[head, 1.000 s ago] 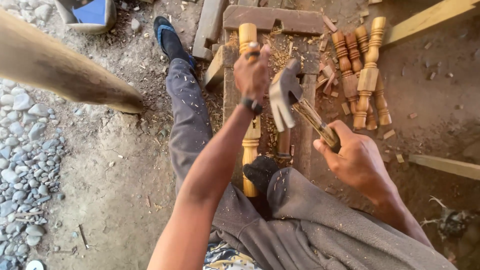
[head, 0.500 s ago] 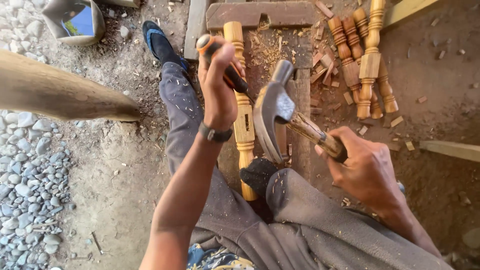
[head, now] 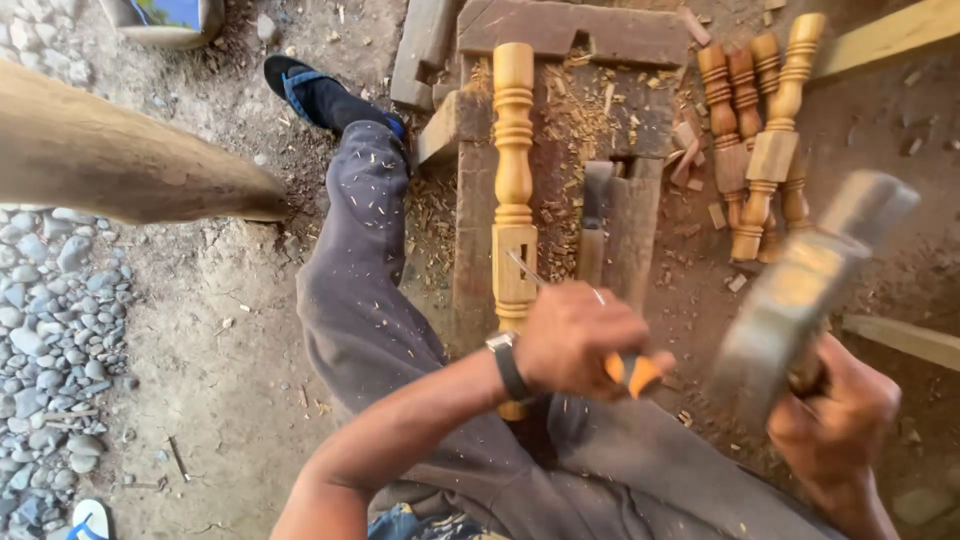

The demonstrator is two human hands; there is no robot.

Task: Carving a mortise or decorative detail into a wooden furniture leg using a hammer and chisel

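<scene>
My left hand (head: 575,338) grips a chisel (head: 620,368) with an orange handle; its thin blade rests on the square block of a turned wooden spindle (head: 514,180). The spindle lies lengthwise on a dark wooden work bench (head: 580,30) strewn with shavings. My right hand (head: 835,418) holds a steel hammer (head: 800,285), raised and motion-blurred, to the right of the chisel. A watch sits on my left wrist. I sit astride the bench, my left leg stretched forward in grey trousers.
Several finished turned spindles (head: 760,140) lie on the ground right of the bench. A thick log (head: 120,160) crosses at the left above pebbles (head: 50,330). A blue sandal (head: 300,85) is on my foot. Pale planks (head: 890,35) lie at the right.
My left hand has come down from the spindle's far end to its square block with the chisel. The hammer has swung from the centre out to the right and higher.
</scene>
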